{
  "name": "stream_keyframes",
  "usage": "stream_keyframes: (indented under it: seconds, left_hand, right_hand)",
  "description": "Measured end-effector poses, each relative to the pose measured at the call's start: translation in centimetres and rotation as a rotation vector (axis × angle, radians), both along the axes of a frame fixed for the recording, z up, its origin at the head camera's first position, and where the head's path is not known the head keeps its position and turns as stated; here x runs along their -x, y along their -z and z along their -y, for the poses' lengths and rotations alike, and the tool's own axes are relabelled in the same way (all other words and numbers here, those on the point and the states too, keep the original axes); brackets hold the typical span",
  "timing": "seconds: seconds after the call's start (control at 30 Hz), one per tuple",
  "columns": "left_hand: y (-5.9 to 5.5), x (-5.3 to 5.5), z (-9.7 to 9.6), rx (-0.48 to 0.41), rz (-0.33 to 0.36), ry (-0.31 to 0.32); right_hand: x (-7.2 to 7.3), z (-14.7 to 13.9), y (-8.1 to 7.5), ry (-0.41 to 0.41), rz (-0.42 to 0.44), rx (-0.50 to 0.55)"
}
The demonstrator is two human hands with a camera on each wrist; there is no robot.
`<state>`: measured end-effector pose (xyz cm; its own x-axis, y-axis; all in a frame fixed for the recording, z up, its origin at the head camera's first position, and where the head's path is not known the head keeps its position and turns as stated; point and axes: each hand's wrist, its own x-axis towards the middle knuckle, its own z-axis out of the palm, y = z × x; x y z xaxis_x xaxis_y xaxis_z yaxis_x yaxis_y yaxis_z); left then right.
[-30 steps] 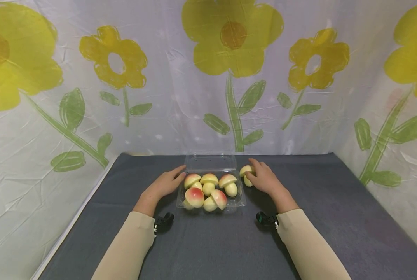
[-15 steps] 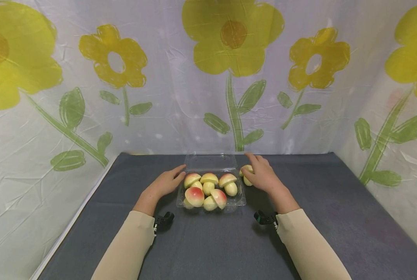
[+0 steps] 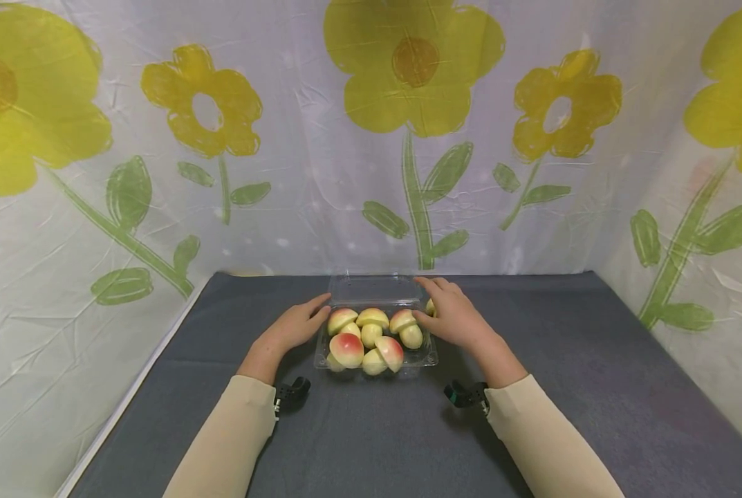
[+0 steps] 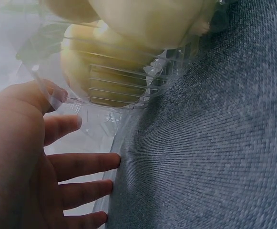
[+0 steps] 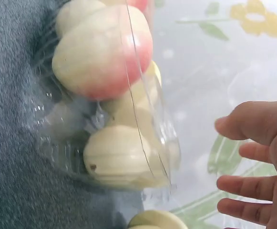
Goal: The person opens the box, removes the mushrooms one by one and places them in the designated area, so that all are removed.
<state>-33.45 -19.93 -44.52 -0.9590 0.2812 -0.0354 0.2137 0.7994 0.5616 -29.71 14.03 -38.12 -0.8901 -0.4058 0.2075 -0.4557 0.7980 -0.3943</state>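
A clear plastic clamshell box (image 3: 429,358) stands on the dark cloth, its lid (image 3: 373,289) folded back behind it. Inside lie several toy mushrooms (image 3: 346,351), cream with red-flushed caps. My left hand (image 3: 288,328) stays at the box's left side with fingers spread; in the left wrist view its thumb (image 4: 57,95) is right at the box wall. My right hand (image 3: 460,318) hovers at the right rim, fingers straight and holding nothing. One loose toy mushroom (image 3: 430,307) lies outside on the right, mostly hidden behind that hand; its pale cap (image 5: 159,220) peeks into the right wrist view.
A dark grey cloth (image 3: 371,436) covers the table. White curtains (image 3: 296,207) printed with yellow flowers rise behind it and at both sides. Black straps with cameras sit on both wrists.
My right hand has let go of the loose toy mushroom and moved left to the box's right rim. The left hand and the box have stayed put.
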Motion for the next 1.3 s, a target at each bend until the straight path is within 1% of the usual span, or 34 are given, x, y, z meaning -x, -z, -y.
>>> stream_keyframes:
  seconds: [0.23,0.47,0.57,0.73,0.9,1.3]
  left_hand:
    - [-0.2,0.0,-0.1,0.003,-0.004,0.001]
    - [-0.2,0.0,-0.1,0.003,-0.012,-0.002]
    - [-0.1,0.0,0.0,0.002,-0.016,0.001]
    - [0.0,0.0,0.0,0.006,-0.021,0.009]
    - [-0.2,-0.1,0.0,0.002,-0.023,0.009]
    - [-0.2,-0.1,-0.1,0.007,-0.027,0.008]
  right_hand:
    - [-0.3,0.8,0.5,-0.05,-0.022,-0.062]
    - [-0.6,1.6,1.0,-0.094,-0.121,-0.194]
    - [-0.6,1.8,1.4,-0.087,-0.135,-0.234]
    - [-0.7,2.1,1.9,-0.05,-0.105,-0.278]
    - [-0.7,2.5,2.2,-0.027,-0.079,-0.326]
    - [-0.5,2.7,2.6,-0.001,-0.134,-0.312]
